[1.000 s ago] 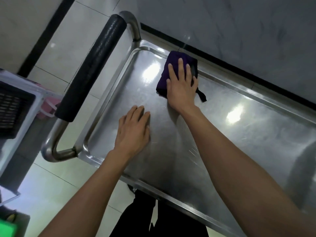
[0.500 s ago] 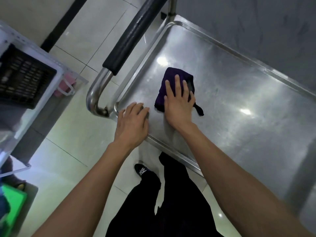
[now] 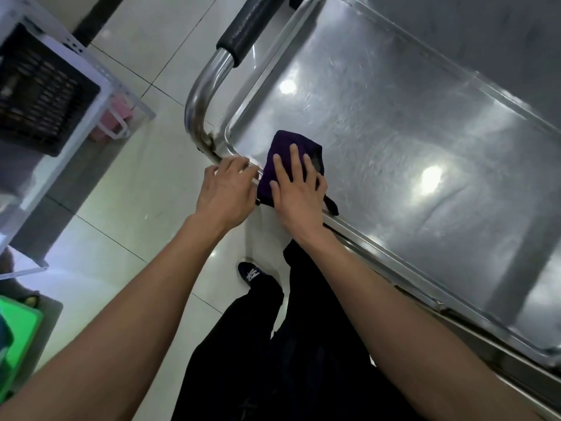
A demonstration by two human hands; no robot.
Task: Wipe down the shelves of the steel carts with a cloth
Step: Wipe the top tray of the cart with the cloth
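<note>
Presently the right hand point(image 3: 296, 192) presses flat, fingers spread, on the purple cloth point(image 3: 274, 165) at the near corner of the steel cart shelf point(image 3: 394, 123); the left hand point(image 3: 226, 192) rests open-fingered on the shelf rim beside it.

The right hand point(image 3: 299, 194), flat on the folded dark purple cloth point(image 3: 279, 165), now lies at the near corner of the scratched steel cart shelf point(image 3: 394, 132); a second ago it pressed the cloth against the far rim, and half a second ago mid-shelf. The cloth now overlaps the near rim, its black strap hanging over the edge. The left hand point(image 3: 226, 192) has left the flat of the shelf and now rests on the corner rim, just beside the cloth. The black foam-padded handle point(image 3: 246, 28) shows only its lower end.
</note>
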